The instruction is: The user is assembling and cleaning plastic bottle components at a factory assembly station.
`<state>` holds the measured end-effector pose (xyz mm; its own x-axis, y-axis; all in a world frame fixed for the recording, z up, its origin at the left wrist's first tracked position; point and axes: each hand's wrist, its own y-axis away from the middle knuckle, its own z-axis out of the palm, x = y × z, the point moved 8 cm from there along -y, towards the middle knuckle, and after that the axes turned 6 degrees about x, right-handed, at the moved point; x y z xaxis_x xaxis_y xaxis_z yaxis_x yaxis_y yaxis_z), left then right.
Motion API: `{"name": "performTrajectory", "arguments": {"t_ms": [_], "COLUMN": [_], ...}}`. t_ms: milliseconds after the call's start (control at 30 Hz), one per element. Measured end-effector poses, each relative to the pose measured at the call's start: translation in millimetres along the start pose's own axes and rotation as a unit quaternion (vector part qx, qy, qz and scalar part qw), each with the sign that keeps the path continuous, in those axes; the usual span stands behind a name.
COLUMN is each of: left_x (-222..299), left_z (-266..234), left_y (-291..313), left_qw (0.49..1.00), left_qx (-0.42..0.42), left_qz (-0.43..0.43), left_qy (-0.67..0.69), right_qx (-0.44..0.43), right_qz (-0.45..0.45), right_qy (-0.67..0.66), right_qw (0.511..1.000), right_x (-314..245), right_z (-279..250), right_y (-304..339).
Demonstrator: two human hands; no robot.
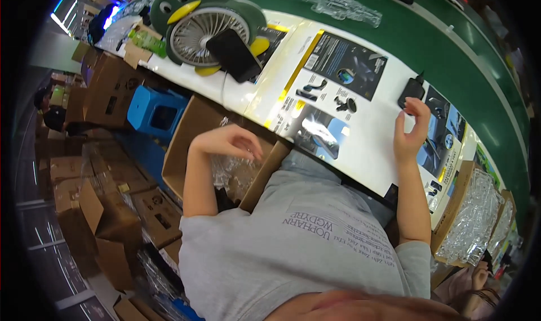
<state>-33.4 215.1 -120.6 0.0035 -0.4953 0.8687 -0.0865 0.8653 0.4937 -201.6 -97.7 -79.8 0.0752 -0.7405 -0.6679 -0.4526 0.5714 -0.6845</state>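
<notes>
My left hand [228,142] hangs over an open cardboard box [186,135] beside the table, its fingers loosely curled and apart, with nothing in them. Inside that box lies clear plastic packaging [232,172]. Above the printed table mat, my right hand [412,130] has its thumb and bent fingers apart. Its fingertips are at the near end of a small black device [413,90]; whether they touch it I cannot tell. Flat on the mat [366,135] are pictures of a phone holder and its parts.
A green penguin-shaped fan [208,36] with a black phone [234,55] in front stands at the far left. Clear plastic packs [338,7] lie on the green conveyor [394,25]. A box of clear trays [470,217] is at right, a blue stool [158,111] at left.
</notes>
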Motion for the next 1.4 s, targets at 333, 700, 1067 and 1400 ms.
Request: {"name": "performTrajectory", "arguments": {"t_ms": [333, 700, 1067, 1400], "left_x": [-423.5, -473.7, -240.8, 42.7], "left_z": [-129.8, -46.1, -74.2, -12.2], "left_y": [27.2, -37.5, 63.8, 39.2], "left_qw": [0.782, 0.818, 0.873, 0.914], "left_qx": [0.511, 0.238, 0.256, -0.128], "left_qz": [-0.293, -0.5, 0.08, 0.38], "left_qy": [-0.201, -0.152, 0.407, 0.058], "right_qx": [0.015, -0.019, 0.05, -0.12], "right_qz": [-0.004, -0.021, 0.018, 0.086], "right_qy": [-0.002, -0.01, -0.038, 0.18], "right_qw": [1.0, 1.0, 0.998, 0.973], "right_x": [-10.8, -14.3, -6.1, 4.9], "right_z": [8.8, 9.7, -26.8, -34.4], "right_y": [0.1, 2.1, -18.3, -50.2]}}
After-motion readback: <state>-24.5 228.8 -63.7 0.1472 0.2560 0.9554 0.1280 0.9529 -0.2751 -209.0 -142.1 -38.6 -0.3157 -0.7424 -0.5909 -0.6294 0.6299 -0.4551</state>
